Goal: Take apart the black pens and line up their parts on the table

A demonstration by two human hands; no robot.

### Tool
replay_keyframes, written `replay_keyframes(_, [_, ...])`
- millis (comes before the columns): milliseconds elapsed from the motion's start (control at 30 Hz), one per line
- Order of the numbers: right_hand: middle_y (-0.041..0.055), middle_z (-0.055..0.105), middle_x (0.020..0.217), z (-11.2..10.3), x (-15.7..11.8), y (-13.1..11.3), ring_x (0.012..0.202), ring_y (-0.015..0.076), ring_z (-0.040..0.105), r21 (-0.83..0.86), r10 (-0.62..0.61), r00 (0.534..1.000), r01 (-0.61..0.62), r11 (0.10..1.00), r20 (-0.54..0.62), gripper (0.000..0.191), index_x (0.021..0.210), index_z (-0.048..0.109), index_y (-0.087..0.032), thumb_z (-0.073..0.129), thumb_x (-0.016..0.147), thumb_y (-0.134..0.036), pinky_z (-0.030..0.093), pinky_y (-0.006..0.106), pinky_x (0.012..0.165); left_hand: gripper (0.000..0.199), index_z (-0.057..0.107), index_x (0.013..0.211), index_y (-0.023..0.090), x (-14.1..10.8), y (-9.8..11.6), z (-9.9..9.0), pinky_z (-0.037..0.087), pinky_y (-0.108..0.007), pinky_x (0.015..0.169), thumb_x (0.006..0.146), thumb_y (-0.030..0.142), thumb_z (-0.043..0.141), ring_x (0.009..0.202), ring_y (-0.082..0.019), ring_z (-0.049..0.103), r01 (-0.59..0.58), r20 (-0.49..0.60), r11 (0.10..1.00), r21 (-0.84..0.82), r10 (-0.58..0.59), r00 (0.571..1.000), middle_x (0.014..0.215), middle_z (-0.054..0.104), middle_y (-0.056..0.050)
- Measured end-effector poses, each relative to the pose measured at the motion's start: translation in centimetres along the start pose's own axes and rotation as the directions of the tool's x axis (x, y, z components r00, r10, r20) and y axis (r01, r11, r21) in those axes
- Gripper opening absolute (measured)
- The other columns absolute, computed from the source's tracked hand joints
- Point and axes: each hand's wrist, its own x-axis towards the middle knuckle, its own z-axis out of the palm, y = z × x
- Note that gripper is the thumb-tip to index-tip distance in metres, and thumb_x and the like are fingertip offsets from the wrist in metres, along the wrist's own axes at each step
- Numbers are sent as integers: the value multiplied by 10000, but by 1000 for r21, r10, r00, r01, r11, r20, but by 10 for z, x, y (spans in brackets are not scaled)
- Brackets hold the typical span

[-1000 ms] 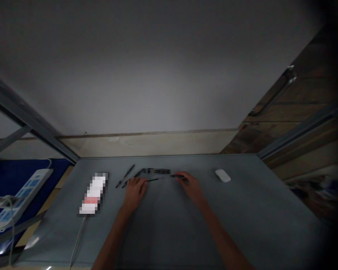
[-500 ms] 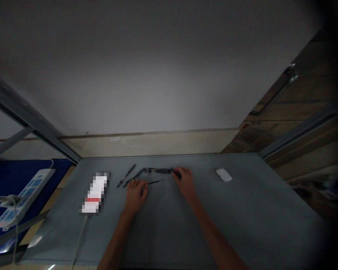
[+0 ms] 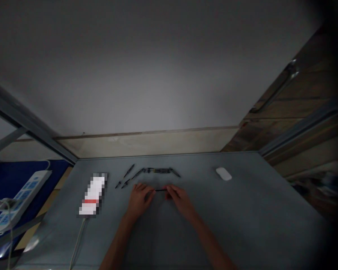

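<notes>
A thin black rod (image 3: 160, 190), like a pen or pen refill, spans the gap between my two hands just above or on the table. My left hand (image 3: 141, 197) pinches its left end with thumb and fingertips. Closed on the right end is my right hand (image 3: 181, 200), with a reddish patch showing at its fingertips; I cannot make out what that is. Beyond the hands lies a row of black pen-like pieces (image 3: 157, 170), with one slanted piece (image 3: 175, 172) at its right end. More slim dark pieces (image 3: 129, 170) rest to the left.
A phone-like device with a blurred screen (image 3: 92, 195) lies on the left of the grey table (image 3: 256, 217), its cable (image 3: 78, 240) running toward me. A white mouse-shaped object (image 3: 223, 174) sits to the right. Off the left edge is a power strip (image 3: 21, 200).
My right hand has left the right end of the row and come nearer and left, where it meets the thin rod. A slanted black piece now shows where it was.
</notes>
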Motion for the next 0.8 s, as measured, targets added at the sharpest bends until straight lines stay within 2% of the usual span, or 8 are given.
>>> replay_keyframes(200, [64,700,849,-5,-6,6,799,226,646,42,14,999,-13,999,-29,433,1106,708,-237,496,939,-576,504,343,745,351,736,944,206,-2,-9,5,443,-427,943,961,486,526,912,-242,630,52,-25,984,-168,-57,998,904,735,-69])
replay_keyframes(367, [63,698,867,-6,-9,5,777,212,629,31,27,999,-26,999,-47,375,1085,717,-225,509,941,-501,493,340,737,350,758,1027,220,-2,-14,1,469,-370,859,950,490,550,840,-213,626,86,-45,954,-288,-103,994,917,743,-58])
replay_keyframes(500, [76,705,884,-5,-9,2,812,225,646,21,17,999,-16,1000,-42,393,1075,721,-207,503,939,-505,494,345,746,340,783,940,222,-3,-17,2,457,-344,811,947,480,561,742,-192,602,79,-13,951,-298,-87,996,772,717,-39])
replay_keyframes(600, [84,719,897,-4,-10,1,849,232,663,28,22,1000,-22,999,-12,419,1059,722,-200,486,953,-530,499,343,762,313,784,986,239,-3,-18,3,449,-323,778,925,482,597,706,-180,575,99,-7,953,-285,-105,994,722,677,-25])
replay_keyframes(800, [78,723,835,-2,-10,3,772,212,654,36,5,1000,-6,999,14,520,1021,733,-190,433,966,-610,493,323,714,268,787,940,231,-3,-13,3,437,-332,812,915,445,628,678,-168,569,113,-9,966,-234,-118,993,642,627,-3])
